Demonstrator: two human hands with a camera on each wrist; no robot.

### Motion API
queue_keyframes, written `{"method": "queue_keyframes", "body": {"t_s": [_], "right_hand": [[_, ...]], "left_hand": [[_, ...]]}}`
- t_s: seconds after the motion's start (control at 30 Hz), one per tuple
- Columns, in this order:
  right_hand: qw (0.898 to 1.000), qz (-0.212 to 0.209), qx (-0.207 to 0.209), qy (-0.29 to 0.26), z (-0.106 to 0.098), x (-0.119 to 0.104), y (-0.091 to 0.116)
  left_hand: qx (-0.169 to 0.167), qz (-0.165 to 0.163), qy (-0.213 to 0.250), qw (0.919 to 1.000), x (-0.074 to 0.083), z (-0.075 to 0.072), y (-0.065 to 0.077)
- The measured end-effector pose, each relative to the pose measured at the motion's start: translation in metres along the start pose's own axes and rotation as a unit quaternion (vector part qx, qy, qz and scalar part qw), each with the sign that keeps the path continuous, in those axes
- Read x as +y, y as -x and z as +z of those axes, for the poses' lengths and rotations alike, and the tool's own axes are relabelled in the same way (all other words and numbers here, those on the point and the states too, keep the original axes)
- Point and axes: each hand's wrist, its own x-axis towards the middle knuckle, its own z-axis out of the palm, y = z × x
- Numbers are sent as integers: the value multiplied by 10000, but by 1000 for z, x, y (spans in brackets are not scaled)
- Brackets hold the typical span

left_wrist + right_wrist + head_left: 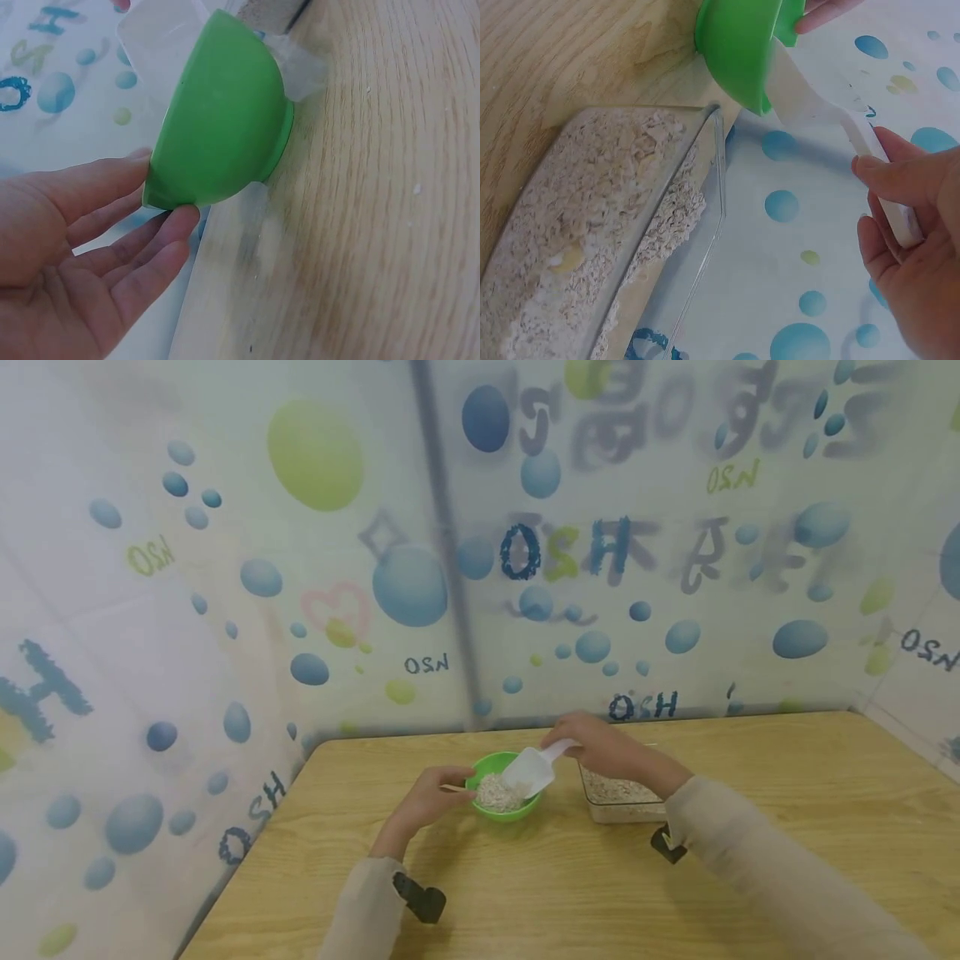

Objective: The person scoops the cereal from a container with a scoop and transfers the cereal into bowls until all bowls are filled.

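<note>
A green bowl [506, 816] stands on the table with pale oat flakes [495, 795] inside. At its left rim my left hand [431, 797] holds it, thumb and fingertips against the edge and side; the left wrist view shows these fingers [154, 247] at the green wall. My right hand [600, 747] grips the handle of a white scoop [529, 770]. The scoop's head tilts down over the bowl, its front edge at the flakes. In the right wrist view the scoop [799, 94] overlaps the bowl's rim, with my right hand [922, 217] curled around the handle.
Right of the bowl sits a clear rectangular container [626, 814] holding more oat flakes [577, 202], partly hidden under my right forearm. A few white crumbs [417, 189] lie on the wooden table [540, 893]. A patterned curtain [360, 693] rises behind the table's far edge.
</note>
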Motion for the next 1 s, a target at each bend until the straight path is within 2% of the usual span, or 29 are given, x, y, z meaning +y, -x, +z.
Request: {"method": "queue_keyframes", "body": {"t_s": [0.17, 0.37, 0.6, 0.67, 0.8, 1.0], "right_hand": [[9997, 14, 239, 6, -2, 5, 6], [9990, 224, 347, -156, -8, 8, 15], [9980, 275, 519, -226, -14, 13, 28], [9975, 394, 515, -284, -17, 14, 35], [9965, 585, 530, -274, -27, 16, 48], [9955, 809, 481, -60, -43, 23, 65]], "left_hand": [[36, -44, -6, 10000, 1, -1, 1], [240, -106, -30, 9997, 5, -3, 5], [622, -334, -240, 9972, 21, -4, 12], [670, -298, -240, 9970, 26, -2, 11], [559, -50, -188, 9982, 37, 6, 8], [144, 285, -94, 9994, 56, 26, -2]]}}
